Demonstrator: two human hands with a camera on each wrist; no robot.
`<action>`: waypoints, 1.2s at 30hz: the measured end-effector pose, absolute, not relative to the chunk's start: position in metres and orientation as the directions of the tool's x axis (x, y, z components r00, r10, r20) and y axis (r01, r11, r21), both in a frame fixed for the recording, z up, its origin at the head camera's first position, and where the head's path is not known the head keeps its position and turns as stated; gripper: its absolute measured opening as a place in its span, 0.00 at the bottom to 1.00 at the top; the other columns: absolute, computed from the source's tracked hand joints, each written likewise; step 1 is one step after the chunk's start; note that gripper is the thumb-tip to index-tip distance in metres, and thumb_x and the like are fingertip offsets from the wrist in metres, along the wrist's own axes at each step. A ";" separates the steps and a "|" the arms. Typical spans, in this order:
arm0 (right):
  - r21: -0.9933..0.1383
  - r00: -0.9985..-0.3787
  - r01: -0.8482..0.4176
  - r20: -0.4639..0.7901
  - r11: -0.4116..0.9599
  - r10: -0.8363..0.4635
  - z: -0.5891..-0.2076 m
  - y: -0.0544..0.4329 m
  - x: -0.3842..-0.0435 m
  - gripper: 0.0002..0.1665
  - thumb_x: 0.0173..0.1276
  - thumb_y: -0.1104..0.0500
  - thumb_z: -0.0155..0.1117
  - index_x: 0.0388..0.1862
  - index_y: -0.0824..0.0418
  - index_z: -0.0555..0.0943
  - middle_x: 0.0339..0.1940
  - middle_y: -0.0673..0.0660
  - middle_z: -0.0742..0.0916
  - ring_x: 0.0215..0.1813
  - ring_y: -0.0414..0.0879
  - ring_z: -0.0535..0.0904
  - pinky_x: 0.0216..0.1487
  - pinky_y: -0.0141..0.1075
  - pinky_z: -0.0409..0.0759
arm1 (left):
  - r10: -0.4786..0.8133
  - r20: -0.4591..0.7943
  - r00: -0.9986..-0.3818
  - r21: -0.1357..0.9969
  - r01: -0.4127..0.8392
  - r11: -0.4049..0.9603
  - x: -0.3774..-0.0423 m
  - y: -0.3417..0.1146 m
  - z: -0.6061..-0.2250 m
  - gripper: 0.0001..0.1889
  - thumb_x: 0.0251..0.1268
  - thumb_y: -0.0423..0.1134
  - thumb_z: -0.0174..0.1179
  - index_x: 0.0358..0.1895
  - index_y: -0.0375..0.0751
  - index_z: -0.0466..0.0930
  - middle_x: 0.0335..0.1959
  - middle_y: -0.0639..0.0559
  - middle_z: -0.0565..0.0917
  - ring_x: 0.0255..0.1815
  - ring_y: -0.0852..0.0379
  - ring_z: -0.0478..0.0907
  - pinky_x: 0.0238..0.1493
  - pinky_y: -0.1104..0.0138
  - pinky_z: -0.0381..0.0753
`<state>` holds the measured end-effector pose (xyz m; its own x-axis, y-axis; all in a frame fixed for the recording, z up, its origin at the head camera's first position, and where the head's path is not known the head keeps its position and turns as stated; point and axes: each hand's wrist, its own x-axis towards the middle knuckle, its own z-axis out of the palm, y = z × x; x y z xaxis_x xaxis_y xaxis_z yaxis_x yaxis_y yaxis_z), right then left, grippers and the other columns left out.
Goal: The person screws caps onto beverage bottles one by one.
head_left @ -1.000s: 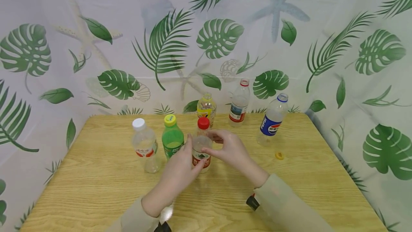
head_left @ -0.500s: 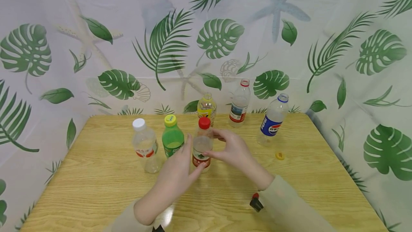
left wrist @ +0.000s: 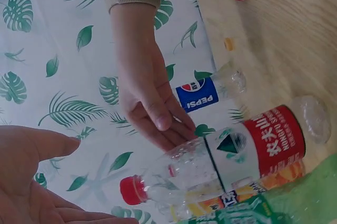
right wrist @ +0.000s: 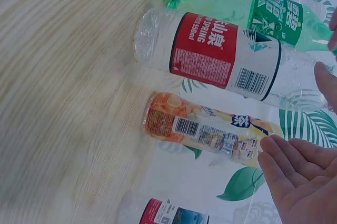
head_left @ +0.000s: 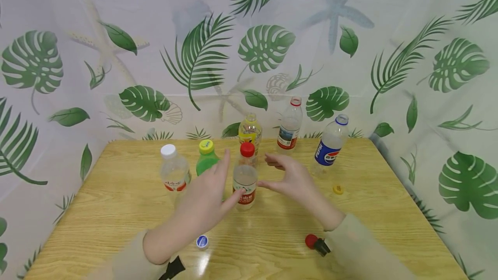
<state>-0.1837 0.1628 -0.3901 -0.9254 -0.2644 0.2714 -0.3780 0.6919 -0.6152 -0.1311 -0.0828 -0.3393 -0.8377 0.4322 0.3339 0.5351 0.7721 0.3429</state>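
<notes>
A clear plastic bottle with a red cap [head_left: 246, 174] and a red-and-white label stands upright between the two hands. On its left side is the left hand [head_left: 205, 193], fingers straight and thumb spread; the thumb overlaps the label in the head view, but the left wrist view shows the palm apart from the bottle. To the right, the right hand [head_left: 293, 180] has come off the bottle, its fingers extended and holding nothing. Partly behind the left hand stand a green bottle with a yellow cap [head_left: 206, 159] and a clear bottle with a white cap [head_left: 173, 172].
Capless bottles stand behind: a yellow-labelled one [head_left: 250, 131], a red-rimmed one [head_left: 289, 124] and a Pepsi bottle [head_left: 330, 144]. Loose on the wooden table [head_left: 116, 228] lie a yellow cap [head_left: 338, 189], a red cap [head_left: 311, 241] and a blue-and-white cap [head_left: 202, 241].
Both hands have drawn away from the red-capped bottle, the right to the right and the left to the lower left. The bottle stays upright; the blue-and-white and red caps have come into clearer view.
</notes>
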 end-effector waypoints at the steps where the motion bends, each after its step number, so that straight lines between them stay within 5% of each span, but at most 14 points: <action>1: -0.616 -0.927 -0.375 0.269 0.693 -0.263 -0.390 0.165 -0.184 0.42 0.60 0.56 0.85 0.70 0.70 0.79 0.61 0.67 0.89 0.62 0.63 0.87 0.65 0.54 0.85 | 0.438 0.339 -0.833 0.324 0.540 0.777 -0.133 -0.084 -0.335 0.46 0.72 0.49 0.70 0.81 0.26 0.57 0.69 0.33 0.82 0.58 0.38 0.88 0.50 0.54 0.91; 5: -0.605 -0.933 -0.360 0.257 0.710 -0.254 -0.390 0.172 -0.183 0.42 0.61 0.55 0.85 0.71 0.69 0.78 0.62 0.67 0.89 0.63 0.63 0.87 0.66 0.55 0.85 | 0.467 0.381 -0.798 0.248 0.575 0.780 -0.141 -0.085 -0.318 0.47 0.71 0.51 0.71 0.81 0.26 0.57 0.65 0.33 0.85 0.49 0.41 0.90 0.40 0.59 0.91; 12: -0.579 -0.944 -0.326 0.243 0.748 -0.223 -0.391 0.187 -0.182 0.41 0.61 0.54 0.84 0.70 0.67 0.80 0.63 0.65 0.89 0.63 0.63 0.87 0.66 0.56 0.84 | 0.521 0.390 -0.759 0.230 0.628 0.744 -0.158 -0.083 -0.283 0.42 0.75 0.50 0.67 0.79 0.26 0.61 0.71 0.31 0.79 0.66 0.36 0.84 0.61 0.51 0.88; 16: -0.575 -0.952 -0.303 0.228 0.760 -0.207 -0.387 0.195 -0.181 0.40 0.62 0.54 0.84 0.71 0.66 0.80 0.64 0.66 0.88 0.64 0.64 0.86 0.67 0.57 0.83 | 0.533 0.370 -0.761 0.195 0.624 0.756 -0.169 -0.082 -0.262 0.40 0.75 0.50 0.67 0.80 0.30 0.62 0.52 0.36 0.89 0.46 0.43 0.90 0.40 0.59 0.91; 19: -0.567 -0.954 -0.294 0.225 0.769 -0.199 -0.383 0.201 -0.180 0.40 0.62 0.54 0.84 0.71 0.65 0.80 0.64 0.66 0.88 0.64 0.64 0.86 0.66 0.57 0.84 | 0.523 0.336 -0.783 0.200 0.602 0.773 -0.179 -0.082 -0.248 0.39 0.77 0.51 0.65 0.80 0.34 0.63 0.32 0.43 0.86 0.28 0.49 0.84 0.24 0.63 0.79; 23: -0.540 -0.951 -0.299 0.241 0.787 -0.196 -0.381 0.209 -0.179 0.39 0.62 0.54 0.84 0.68 0.67 0.81 0.63 0.68 0.88 0.62 0.65 0.87 0.65 0.57 0.85 | 0.511 0.314 -0.800 0.223 0.585 0.780 -0.193 -0.082 -0.233 0.38 0.79 0.52 0.62 0.83 0.39 0.61 0.29 0.45 0.85 0.25 0.50 0.80 0.23 0.63 0.75; 29: -0.504 -0.949 -0.297 0.252 0.811 -0.191 -0.379 0.222 -0.179 0.38 0.63 0.53 0.83 0.67 0.70 0.81 0.63 0.68 0.88 0.61 0.65 0.87 0.63 0.57 0.85 | 0.505 0.289 -0.814 0.287 0.576 0.765 -0.214 -0.080 -0.220 0.41 0.80 0.50 0.61 0.87 0.59 0.51 0.27 0.48 0.82 0.16 0.56 0.69 0.19 0.67 0.67; 33: -0.509 -0.959 -0.267 0.227 0.818 -0.172 -0.378 0.230 -0.179 0.38 0.65 0.52 0.82 0.69 0.68 0.80 0.64 0.68 0.88 0.62 0.66 0.87 0.64 0.58 0.84 | 0.471 0.214 -0.856 0.311 0.516 0.798 -0.227 -0.076 -0.216 0.38 0.80 0.53 0.60 0.85 0.44 0.59 0.59 0.41 0.88 0.41 0.48 0.89 0.40 0.60 0.88; 36: -0.521 -0.968 -0.239 0.199 0.819 -0.156 -0.378 0.238 -0.180 0.39 0.66 0.50 0.81 0.70 0.67 0.79 0.66 0.67 0.87 0.64 0.67 0.85 0.66 0.60 0.83 | 0.441 0.154 -0.884 0.331 0.467 0.820 -0.234 -0.073 -0.215 0.38 0.80 0.55 0.59 0.82 0.35 0.62 0.75 0.40 0.77 0.68 0.42 0.82 0.65 0.50 0.85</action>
<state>-0.1802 0.2376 -0.3783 -0.9677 -0.1555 0.1986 -0.2387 0.8194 -0.5211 -0.2336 -0.0731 -0.2145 -0.8840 0.4413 0.1540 0.4670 0.8199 0.3311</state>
